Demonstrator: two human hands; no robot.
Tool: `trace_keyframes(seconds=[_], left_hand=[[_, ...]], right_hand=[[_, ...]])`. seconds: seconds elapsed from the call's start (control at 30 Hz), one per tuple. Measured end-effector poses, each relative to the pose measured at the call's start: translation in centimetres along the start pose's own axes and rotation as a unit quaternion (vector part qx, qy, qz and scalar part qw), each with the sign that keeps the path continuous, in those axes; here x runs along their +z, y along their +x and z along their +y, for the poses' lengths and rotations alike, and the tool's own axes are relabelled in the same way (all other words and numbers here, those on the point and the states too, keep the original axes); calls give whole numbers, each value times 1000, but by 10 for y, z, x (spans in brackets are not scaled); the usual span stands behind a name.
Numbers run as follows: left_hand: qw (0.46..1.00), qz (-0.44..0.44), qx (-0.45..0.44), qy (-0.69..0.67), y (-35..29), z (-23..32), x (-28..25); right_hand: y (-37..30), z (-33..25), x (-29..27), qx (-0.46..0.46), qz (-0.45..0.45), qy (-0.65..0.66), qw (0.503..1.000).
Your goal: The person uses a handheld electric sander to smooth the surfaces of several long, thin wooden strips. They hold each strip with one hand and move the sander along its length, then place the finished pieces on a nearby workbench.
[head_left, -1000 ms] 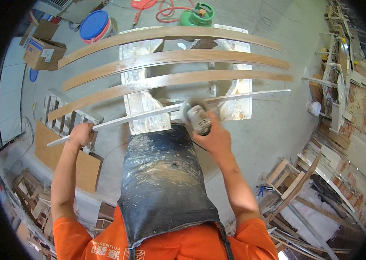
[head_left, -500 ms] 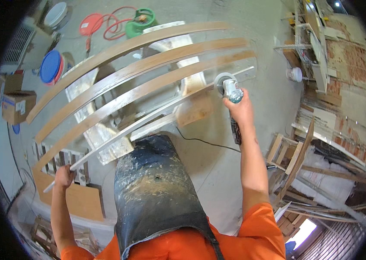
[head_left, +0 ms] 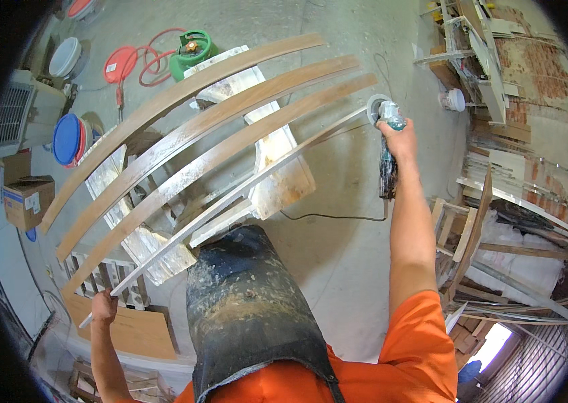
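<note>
My left hand is closed round the near left end of a long, thin, pale strip, which slants away to the far right. In my right hand is an angle grinder, its body pointing back along my forearm. The grinder's round disc is at the strip's far right end; whether they touch I cannot tell. Beyond the strip lie three long curved brown pieces, the nearest, a middle one and the farthest. They rest across dusty white supports.
A dark cord trails on the floor by the grinder. At the far left are a green gas cylinder with a red hose, lidded buckets and a cardboard box. Wood scraps and a wooden frame stand to the right.
My right hand has moved the grinder outward to the strip's far right end. My left hand still grips the near end. The whole view has shifted slightly.
</note>
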State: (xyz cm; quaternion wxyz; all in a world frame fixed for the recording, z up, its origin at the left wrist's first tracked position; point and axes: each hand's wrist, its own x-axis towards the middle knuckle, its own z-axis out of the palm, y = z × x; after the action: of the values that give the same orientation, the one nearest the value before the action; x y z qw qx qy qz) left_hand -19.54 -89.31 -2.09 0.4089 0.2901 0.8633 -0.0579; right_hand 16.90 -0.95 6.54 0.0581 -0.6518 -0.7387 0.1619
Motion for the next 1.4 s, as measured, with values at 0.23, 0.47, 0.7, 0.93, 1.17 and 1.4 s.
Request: trace_keyframes(seconds=[0.23,0.47,0.7,0.93,1.17,1.4], left_hand=[[999,32,-12,25,-2,-2,5],[992,121,21,12,-20,9,26],[992,117,14,51,-6,42,44],[972,169,154,-60,9,121,16],[962,175,156,-138,4,142,-18],[937,236,196,-168,11,119,-74]], right_hand=[[25,29,1,112,55,14,992],[-122,108,36,275,20,231,933],[-326,153,70,381,-51,343,857],[-408,131,65,383,-52,343,856],[-421,121,57,383,0,363,849],[-439,133,58,373,3,395,840]])
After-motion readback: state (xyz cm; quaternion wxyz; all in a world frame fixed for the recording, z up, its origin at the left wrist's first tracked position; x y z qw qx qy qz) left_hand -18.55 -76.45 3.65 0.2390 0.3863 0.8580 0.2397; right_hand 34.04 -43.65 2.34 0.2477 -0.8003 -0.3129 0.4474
